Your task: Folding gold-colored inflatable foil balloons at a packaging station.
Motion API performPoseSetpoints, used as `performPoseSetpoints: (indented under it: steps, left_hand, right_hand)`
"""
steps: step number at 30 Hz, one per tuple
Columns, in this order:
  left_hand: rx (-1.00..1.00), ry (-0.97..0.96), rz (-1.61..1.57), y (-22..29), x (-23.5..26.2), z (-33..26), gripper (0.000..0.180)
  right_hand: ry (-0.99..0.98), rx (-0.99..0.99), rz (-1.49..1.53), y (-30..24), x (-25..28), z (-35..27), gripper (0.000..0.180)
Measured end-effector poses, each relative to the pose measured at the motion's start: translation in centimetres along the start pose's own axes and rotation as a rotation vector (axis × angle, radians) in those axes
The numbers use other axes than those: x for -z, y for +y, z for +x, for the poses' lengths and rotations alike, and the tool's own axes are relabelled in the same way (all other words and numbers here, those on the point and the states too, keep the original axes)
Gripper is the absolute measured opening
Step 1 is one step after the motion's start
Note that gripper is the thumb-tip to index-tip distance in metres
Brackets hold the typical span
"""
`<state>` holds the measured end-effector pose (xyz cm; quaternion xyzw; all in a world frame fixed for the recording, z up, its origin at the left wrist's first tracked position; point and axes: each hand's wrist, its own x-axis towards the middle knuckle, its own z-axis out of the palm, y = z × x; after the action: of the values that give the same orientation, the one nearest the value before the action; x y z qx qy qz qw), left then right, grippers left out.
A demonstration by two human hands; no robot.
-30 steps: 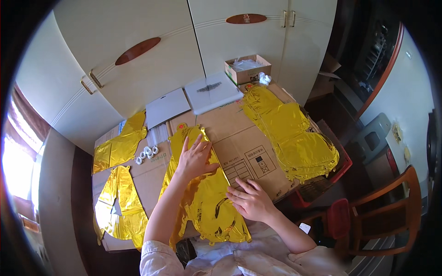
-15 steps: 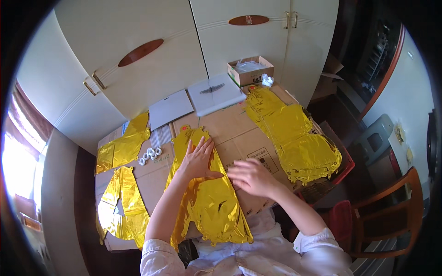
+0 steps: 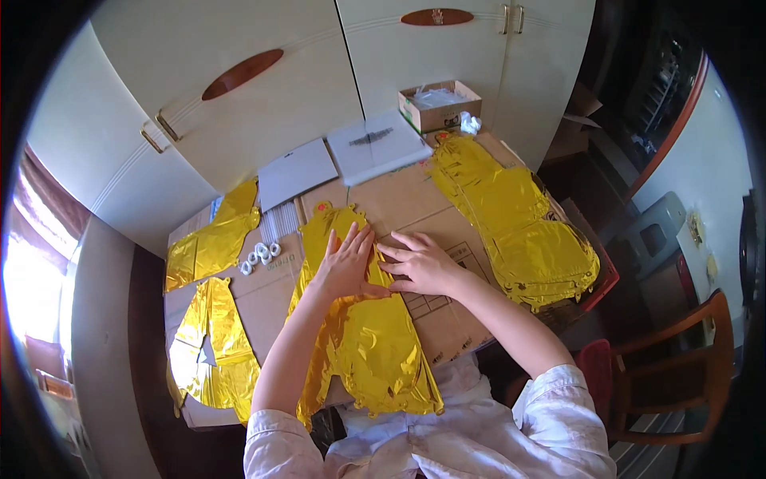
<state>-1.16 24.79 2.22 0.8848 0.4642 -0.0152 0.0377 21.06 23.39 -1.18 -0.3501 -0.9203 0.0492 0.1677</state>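
Observation:
A flat gold foil balloon [image 3: 375, 343], partly folded lengthwise, lies in front of me on the cardboard-covered table [image 3: 263, 307]. Its near end reaches the table's front edge. My left hand [image 3: 345, 263] rests flat on its upper middle, fingers spread and pointing away from me. Close beside it, my right hand [image 3: 419, 263] has its fingers stretched out, the tips at the balloon's right edge and the palm over the cardboard. Neither hand grips anything. The foil under my left palm is hidden.
Stacked gold foil balloons [image 3: 519, 223] lie at the right. Two more, a far-left balloon [image 3: 215, 235] and a near-left balloon [image 3: 211, 343], flank small white rolls [image 3: 259, 257]. Behind are a grey-white board [image 3: 298, 172], a white sheet [image 3: 379, 148] and an open box [image 3: 439, 104]. A wooden chair [image 3: 670, 367] stands right.
My right hand has moved left and away from me, from over the cardboard to the balloon's right edge. My left hand stays on the foil. The view has shifted slightly.

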Motion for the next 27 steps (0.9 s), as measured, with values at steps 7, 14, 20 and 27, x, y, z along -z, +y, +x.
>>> performPoseSetpoints:
  steps: [7,14,20,27]
  left_hand:
    - [0.026,-0.016,-0.011,0.4,0.4,0.0,0.13]
    - [0.003,0.006,0.004,0.1,0.1,0.2,0.132]
    - [-0.002,0.009,-0.004,0.2,0.1,0.2,0.132]
    - [-0.01,0.045,-0.016,0.0,-0.1,0.1,0.132]
  right_hand:
    - [-0.164,0.011,-0.02,-2.6,3.0,-2.5,0.063]
    - [-0.265,0.018,-0.034,-4.3,4.1,-4.6,0.079]
    - [-0.309,0.021,0.008,-4.8,4.8,-6.0,0.08]
    - [-0.06,0.133,0.168,-5.7,3.6,-8.7,0.05]
